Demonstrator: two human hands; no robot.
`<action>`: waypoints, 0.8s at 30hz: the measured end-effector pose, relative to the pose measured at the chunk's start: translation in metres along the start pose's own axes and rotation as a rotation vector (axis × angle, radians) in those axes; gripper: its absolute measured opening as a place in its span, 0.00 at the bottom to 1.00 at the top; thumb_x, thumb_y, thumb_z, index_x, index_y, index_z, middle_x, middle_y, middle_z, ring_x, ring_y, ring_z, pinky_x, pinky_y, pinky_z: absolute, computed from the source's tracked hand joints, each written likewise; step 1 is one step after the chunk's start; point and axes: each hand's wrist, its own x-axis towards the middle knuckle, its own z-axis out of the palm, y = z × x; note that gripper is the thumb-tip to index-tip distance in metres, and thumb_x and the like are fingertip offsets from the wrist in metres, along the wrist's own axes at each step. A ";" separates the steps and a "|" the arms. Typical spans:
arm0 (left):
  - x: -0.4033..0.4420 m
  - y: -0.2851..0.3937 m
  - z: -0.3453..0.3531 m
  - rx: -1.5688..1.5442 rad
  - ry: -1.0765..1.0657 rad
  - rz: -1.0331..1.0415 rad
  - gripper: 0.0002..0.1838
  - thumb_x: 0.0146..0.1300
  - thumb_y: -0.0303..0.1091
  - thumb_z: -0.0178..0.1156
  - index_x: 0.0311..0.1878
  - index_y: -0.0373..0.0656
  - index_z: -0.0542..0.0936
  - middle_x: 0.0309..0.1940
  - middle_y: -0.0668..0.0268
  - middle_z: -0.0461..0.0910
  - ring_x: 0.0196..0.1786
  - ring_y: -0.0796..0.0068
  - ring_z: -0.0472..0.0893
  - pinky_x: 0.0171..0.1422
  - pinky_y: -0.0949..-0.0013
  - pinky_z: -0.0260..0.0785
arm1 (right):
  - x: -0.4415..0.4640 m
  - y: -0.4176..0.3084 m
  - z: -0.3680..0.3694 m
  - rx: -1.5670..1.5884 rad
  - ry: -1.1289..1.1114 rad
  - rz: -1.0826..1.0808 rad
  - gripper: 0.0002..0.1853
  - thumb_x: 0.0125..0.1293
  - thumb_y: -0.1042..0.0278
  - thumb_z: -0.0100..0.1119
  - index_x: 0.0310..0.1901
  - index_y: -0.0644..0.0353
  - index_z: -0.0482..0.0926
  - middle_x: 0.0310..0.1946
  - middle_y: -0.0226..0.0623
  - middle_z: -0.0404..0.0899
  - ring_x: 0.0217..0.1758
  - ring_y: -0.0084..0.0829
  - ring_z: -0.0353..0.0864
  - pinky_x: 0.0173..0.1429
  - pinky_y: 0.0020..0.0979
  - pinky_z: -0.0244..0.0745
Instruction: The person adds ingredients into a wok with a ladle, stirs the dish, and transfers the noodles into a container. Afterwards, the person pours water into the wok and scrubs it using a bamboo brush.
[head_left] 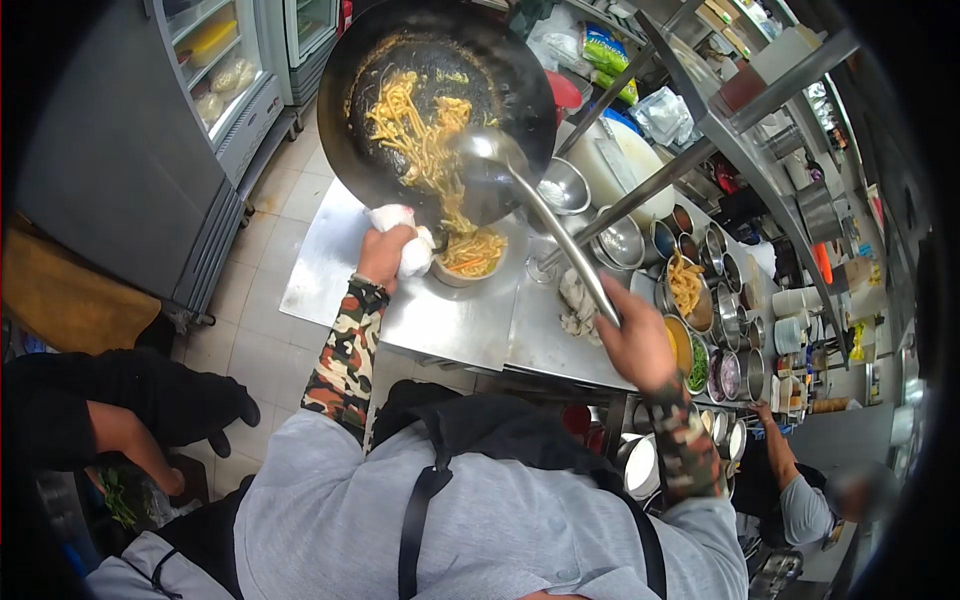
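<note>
My left hand (383,256) grips the near edge of a large black wok (345,75) through a folded white cloth (413,258). The wok is tilted toward me, with noodles (405,125) spread down its inner face. Some noodles trail over its lip into a round bowl (462,281) on the steel counter, which is well filled. In my right hand (640,340) is the long handle of a metal ladle (487,150). Its round head lies against the noodles inside the wok.
A steel counter (440,335) runs to the right, holding a metal bowl (565,187), a crumpled cloth (580,305) and several ingredient pots (685,285). Shelf rails (690,155) cross above it. Glass-door fridges (215,65) stand left. One person (790,480) works at right, another (120,430) at left.
</note>
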 end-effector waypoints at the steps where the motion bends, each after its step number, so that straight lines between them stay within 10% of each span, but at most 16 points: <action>1: 0.000 0.002 0.003 0.000 -0.006 0.006 0.13 0.53 0.26 0.56 0.44 0.33 0.77 0.34 0.62 0.79 0.33 0.70 0.81 0.35 0.68 0.75 | 0.024 0.005 0.010 0.007 0.011 0.017 0.27 0.56 0.69 0.60 0.60 0.58 0.72 0.42 0.55 0.78 0.47 0.53 0.77 0.52 0.45 0.72; 12: -0.007 0.016 0.020 0.003 -0.049 -0.031 0.14 0.54 0.26 0.56 0.45 0.33 0.76 0.35 0.62 0.80 0.35 0.69 0.82 0.37 0.67 0.76 | 0.126 -0.035 0.062 -0.090 0.225 -0.111 0.29 0.59 0.69 0.57 0.64 0.55 0.67 0.36 0.49 0.75 0.39 0.51 0.79 0.45 0.45 0.74; 24: 0.009 0.014 0.001 0.045 -0.021 -0.044 0.13 0.53 0.28 0.57 0.43 0.35 0.76 0.34 0.63 0.79 0.34 0.70 0.82 0.36 0.68 0.75 | -0.028 0.008 0.005 -0.106 -0.116 0.037 0.30 0.56 0.73 0.60 0.63 0.55 0.69 0.34 0.50 0.75 0.39 0.53 0.78 0.43 0.45 0.74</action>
